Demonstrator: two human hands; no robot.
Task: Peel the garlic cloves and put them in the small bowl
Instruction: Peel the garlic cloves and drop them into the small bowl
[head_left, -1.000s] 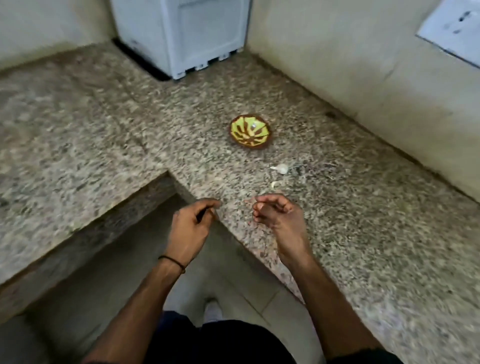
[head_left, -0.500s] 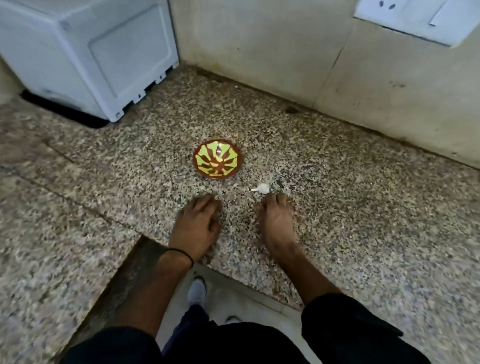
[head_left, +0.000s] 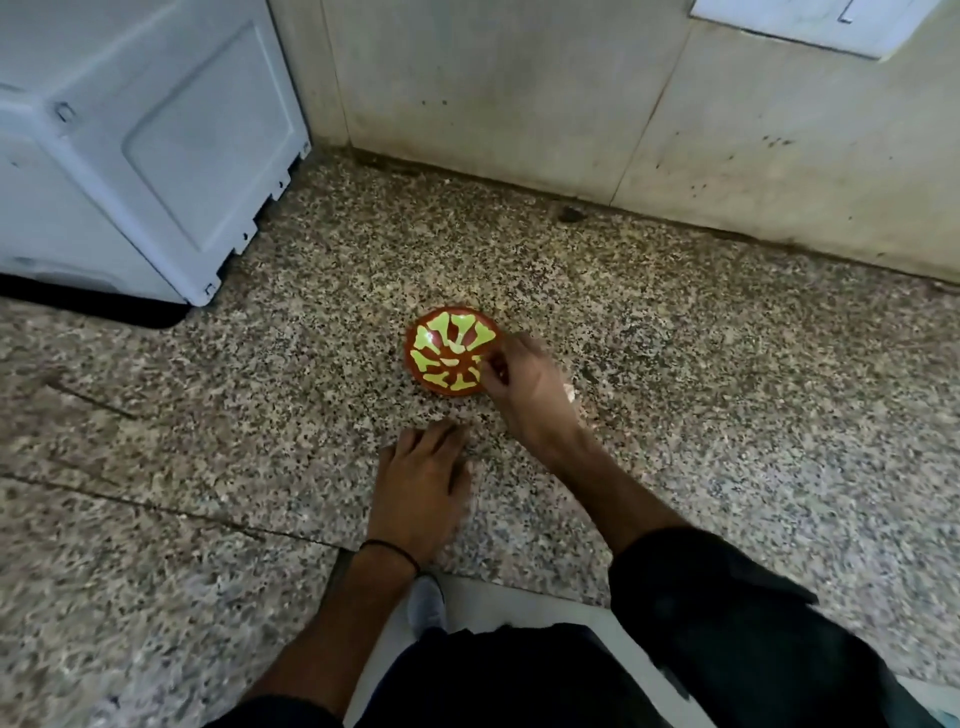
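Over bowl (head_left: 447, 358) right rim: right hand (head_left: 524, 384) curled, blurred, contents cannot tell. Left hand (head_left: 421, 483) flat, released, on surface (head_left: 727, 389). White garlic scrap (head_left: 570, 395) just beside right hand. Drop any clove low, mid-bowl.

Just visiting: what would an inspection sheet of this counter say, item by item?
Surface: speckled granite counter.
Job's things: small bowl, red-brown and green, upright.
Clutter: pale scrap beside right hand, too blurred to name.
Hands: left hand rests on counter; right hand's fingers curled at bowl's rim, contents unclear.
Cables: nothing seen.
Surroundings: white appliance, wall, switch plate.
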